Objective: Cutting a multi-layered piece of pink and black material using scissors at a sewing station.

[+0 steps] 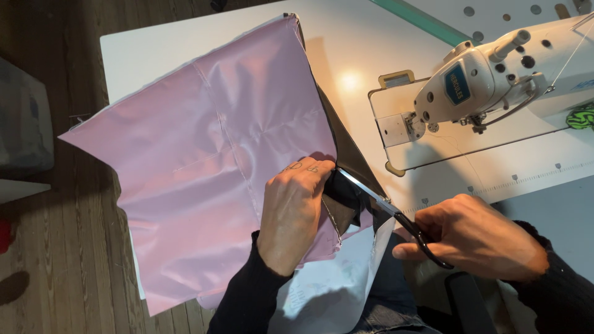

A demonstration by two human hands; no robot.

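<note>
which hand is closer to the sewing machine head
Right. The right hand holds the scissors just below the sewing machine head, at the table's near edge. The left hand presses on the pink fabric, farther to the left.

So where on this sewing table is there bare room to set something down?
A bare patch of the white table lies between the pink fabric and the sewing machine. A narrower strip runs below the machine bed. It is crowded where the left hand pins the fabric and the right hand works the scissors.
</note>
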